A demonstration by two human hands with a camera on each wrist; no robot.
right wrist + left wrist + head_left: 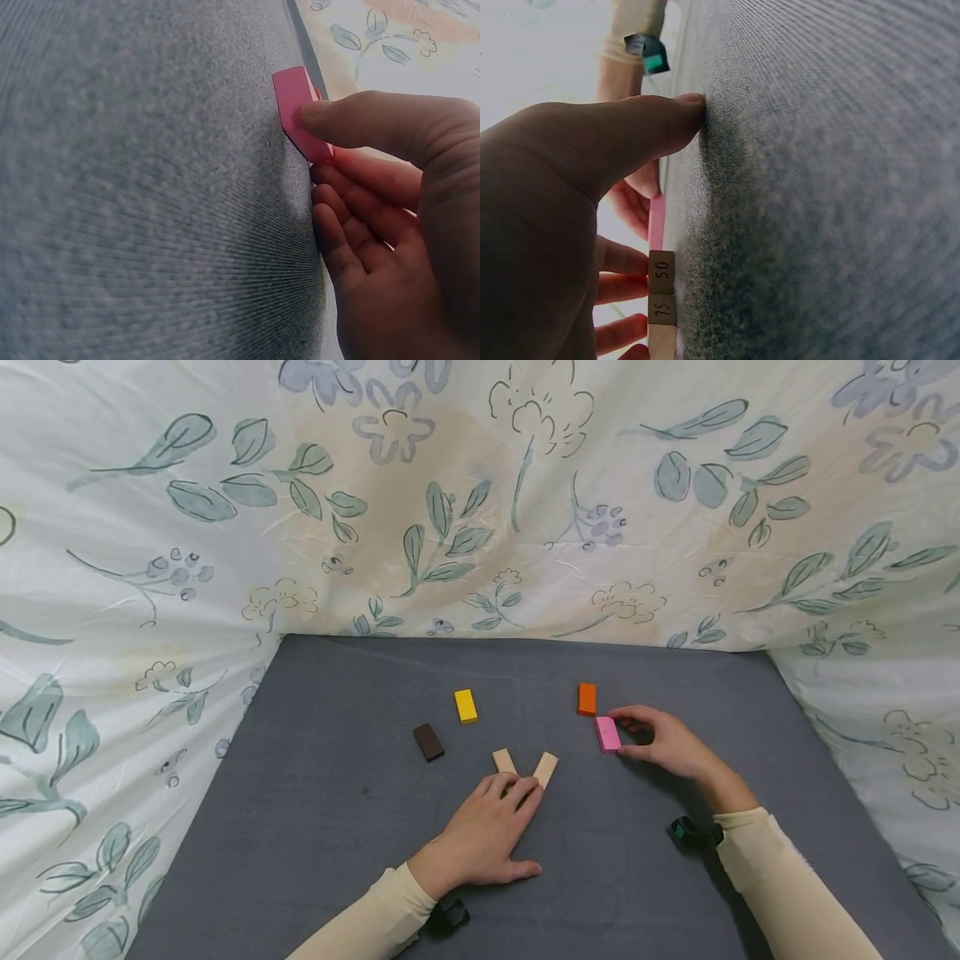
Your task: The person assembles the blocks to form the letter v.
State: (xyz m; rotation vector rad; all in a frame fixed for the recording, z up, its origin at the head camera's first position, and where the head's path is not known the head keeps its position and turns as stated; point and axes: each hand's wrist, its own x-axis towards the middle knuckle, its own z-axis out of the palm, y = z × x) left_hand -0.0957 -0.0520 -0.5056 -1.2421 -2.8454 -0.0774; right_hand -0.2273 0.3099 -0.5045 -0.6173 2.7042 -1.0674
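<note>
Right hand (667, 743): fingers pinching smooth pink rectangular block (607, 735), right of table (322, 860) centre | block lies toward left edge from fingers, long axis roughly near-to-far edge; right hand nearer | left hand (489, 831): fingers slightly apart, touching two pale wooden blocks (504, 761)

I watch through three cameras. My head view looks forward and down from above, taking in the grey table (322, 843), left hand (487, 831) and right hand (671, 745). My left wrist view, low, very near and turned sideways, faces across the table toward the right hand. My right wrist view, also close and sideways, faces the pink block (291, 97), which all three views share.
</note>
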